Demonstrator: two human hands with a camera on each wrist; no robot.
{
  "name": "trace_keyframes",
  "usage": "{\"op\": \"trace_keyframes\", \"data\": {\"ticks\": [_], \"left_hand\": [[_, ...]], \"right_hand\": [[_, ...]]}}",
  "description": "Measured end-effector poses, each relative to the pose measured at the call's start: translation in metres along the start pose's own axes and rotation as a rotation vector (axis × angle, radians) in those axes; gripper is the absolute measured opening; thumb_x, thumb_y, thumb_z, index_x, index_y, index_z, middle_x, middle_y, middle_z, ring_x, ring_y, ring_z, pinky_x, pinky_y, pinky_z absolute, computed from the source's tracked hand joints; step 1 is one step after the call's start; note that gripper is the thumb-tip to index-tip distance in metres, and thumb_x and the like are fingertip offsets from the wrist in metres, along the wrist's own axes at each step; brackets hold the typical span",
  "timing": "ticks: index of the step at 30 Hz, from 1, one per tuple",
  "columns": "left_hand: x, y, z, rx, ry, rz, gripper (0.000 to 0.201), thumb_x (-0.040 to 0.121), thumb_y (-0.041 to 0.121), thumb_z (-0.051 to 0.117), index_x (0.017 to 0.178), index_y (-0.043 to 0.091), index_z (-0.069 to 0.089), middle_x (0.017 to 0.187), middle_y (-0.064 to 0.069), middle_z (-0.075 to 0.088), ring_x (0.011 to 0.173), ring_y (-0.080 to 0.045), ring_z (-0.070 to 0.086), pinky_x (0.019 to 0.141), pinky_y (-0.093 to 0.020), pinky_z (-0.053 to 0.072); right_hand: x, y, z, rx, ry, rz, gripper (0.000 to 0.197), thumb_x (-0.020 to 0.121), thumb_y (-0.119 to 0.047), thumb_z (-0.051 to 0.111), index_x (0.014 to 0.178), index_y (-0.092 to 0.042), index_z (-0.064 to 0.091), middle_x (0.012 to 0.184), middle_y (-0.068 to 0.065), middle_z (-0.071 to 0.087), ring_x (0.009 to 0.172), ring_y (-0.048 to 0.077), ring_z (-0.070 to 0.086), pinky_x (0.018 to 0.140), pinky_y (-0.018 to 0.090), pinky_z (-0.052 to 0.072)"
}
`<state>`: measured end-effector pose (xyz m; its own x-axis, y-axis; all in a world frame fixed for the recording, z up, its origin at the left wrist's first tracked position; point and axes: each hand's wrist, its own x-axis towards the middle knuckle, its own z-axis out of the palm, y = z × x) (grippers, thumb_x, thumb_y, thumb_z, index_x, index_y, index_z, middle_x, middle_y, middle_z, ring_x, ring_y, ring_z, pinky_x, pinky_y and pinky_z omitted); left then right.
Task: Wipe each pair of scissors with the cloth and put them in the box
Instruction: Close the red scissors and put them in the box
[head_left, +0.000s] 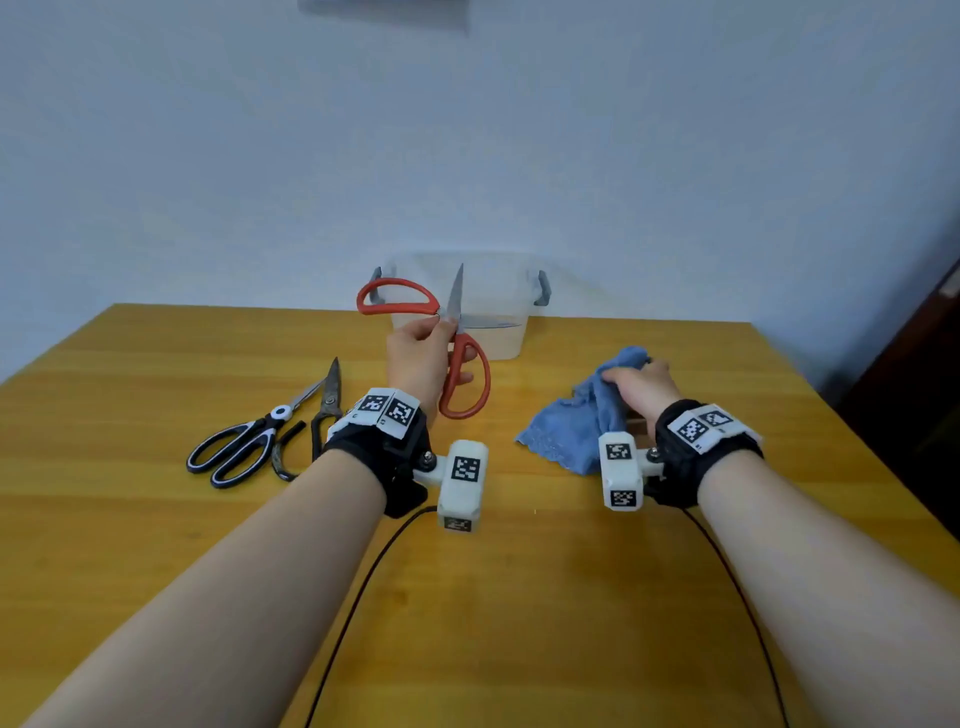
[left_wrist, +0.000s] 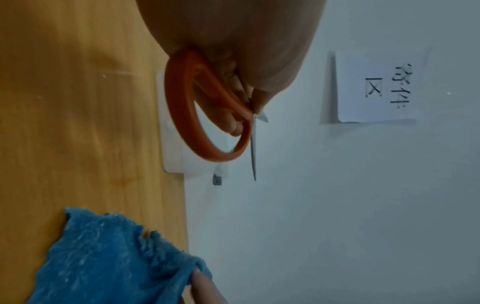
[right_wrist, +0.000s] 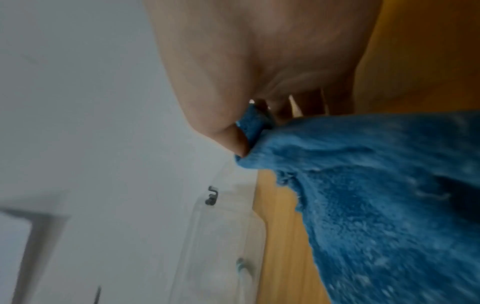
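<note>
My left hand (head_left: 423, 353) holds the red-handled scissors (head_left: 462, 374) near their pivot, blades spread apart, one blade pointing up in front of the clear box (head_left: 511, 332). The left wrist view shows my fingers through the red handle loop (left_wrist: 182, 111) and one thin blade (left_wrist: 253, 152). My right hand (head_left: 641, 387) grips the blue cloth (head_left: 571, 426), bunched at the top and trailing down onto the table; the right wrist view shows this cloth (right_wrist: 376, 195) pinched between thumb and fingers. Two more pairs lie at the left: black-and-white scissors (head_left: 244, 447) and dark metal shears (head_left: 322, 410).
The clear box with grey latches stands at the far edge of the wooden table (head_left: 519, 597), against the white wall. A paper sign (left_wrist: 376, 86) hangs on the wall. Black cables (head_left: 358, 597) run from both wrist cameras toward me. A dark door (head_left: 924, 374) is at the right.
</note>
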<state>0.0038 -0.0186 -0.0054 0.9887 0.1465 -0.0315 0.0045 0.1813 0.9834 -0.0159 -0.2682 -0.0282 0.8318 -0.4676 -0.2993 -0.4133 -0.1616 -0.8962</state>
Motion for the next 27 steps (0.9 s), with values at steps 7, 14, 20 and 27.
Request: {"op": "trace_keyframes", "data": {"ticks": [7,14,20,27], "left_hand": [[-0.034,0.06,0.029,0.02,-0.233,-0.184,0.029,0.092,0.032,0.075,0.091,0.008,0.059,0.069,-0.005,0.058,0.055,-0.019,0.055,0.046,-0.025,0.042],[-0.064,0.114,0.033,-0.018,-0.545,-0.309,0.014,0.095,-0.003,0.05,0.103,0.005,0.059,0.08,-0.004,0.058,0.056,-0.011,0.049,0.044,-0.018,0.038],[-0.079,0.137,0.019,0.105,-0.618,-0.179,0.027,0.106,0.013,0.053,0.118,-0.006,0.068,0.08,-0.004,0.07,0.066,-0.018,0.07,0.066,-0.03,0.064],[-0.066,0.133,0.001,0.094,-0.423,-0.095,0.025,0.099,0.018,0.069,0.107,-0.006,0.071,0.093,-0.013,0.068,0.081,-0.025,0.076,0.069,-0.029,0.064]], "right_hand": [[-0.045,-0.057,-0.034,-0.283,0.015,-0.284,0.046,0.092,-0.024,0.064,0.136,-0.011,0.061,0.141,0.01,0.059,0.127,0.029,0.055,0.11,0.042,0.041],[-0.094,-0.104,-0.046,-0.018,-0.045,-0.545,0.039,0.085,-0.044,0.078,0.092,-0.006,0.076,0.093,0.004,0.078,0.092,0.021,0.073,0.085,0.043,0.061],[-0.118,-0.132,-0.039,-0.063,-0.405,-0.526,0.049,0.098,-0.059,0.052,0.112,-0.016,0.071,0.11,0.005,0.076,0.092,0.025,0.074,0.081,0.043,0.061],[-0.127,-0.135,-0.027,-0.186,-0.55,-0.57,0.028,0.104,-0.031,0.056,0.109,-0.008,0.071,0.099,0.011,0.077,0.073,0.023,0.069,0.056,0.031,0.052]]}}
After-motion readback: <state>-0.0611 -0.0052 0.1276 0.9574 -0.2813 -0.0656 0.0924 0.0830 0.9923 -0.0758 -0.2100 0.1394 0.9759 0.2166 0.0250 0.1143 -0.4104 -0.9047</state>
